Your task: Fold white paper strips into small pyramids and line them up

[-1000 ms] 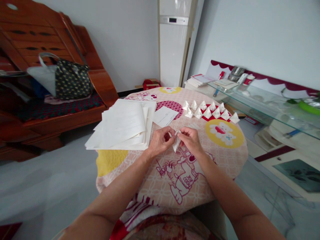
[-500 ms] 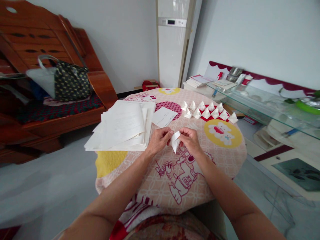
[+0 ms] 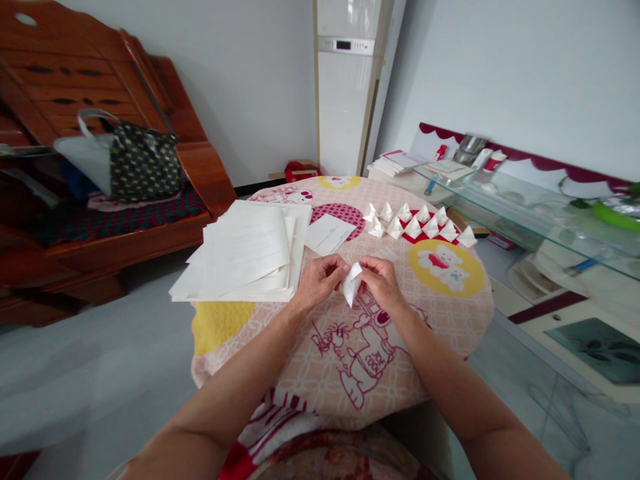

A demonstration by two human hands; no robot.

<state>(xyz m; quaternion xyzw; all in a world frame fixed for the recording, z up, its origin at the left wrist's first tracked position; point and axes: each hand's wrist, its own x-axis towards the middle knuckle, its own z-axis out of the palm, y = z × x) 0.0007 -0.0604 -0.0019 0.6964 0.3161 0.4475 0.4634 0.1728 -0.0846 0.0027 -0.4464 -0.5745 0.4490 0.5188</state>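
Observation:
A small piece of folded white paper (image 3: 351,287) is held between my two hands, above the cloth-covered round table (image 3: 320,353). My left hand (image 3: 323,279) pinches its left side with thumb and forefinger. On its right side, my right hand (image 3: 381,279) grips it with closed fingers. The lower end of the paper comes to a point. Just beyond my hands lies a printed slip of paper (image 3: 330,233). Several folded white paper pieces (image 3: 413,227) with pointed tops stand in two rows at the table's far right.
A stack of white sheets (image 3: 245,253) covers the table's left side, its edge overhanging. A glass-topped cabinet (image 3: 540,213) runs along the right. On the left, a wooden bench (image 3: 195,173) bears a patterned bag (image 3: 143,163). An air conditioner (image 3: 345,100) stands behind the table.
My left thumb and fingers have shifted slightly to the right on the folded paper. The rest of the table looks the same.

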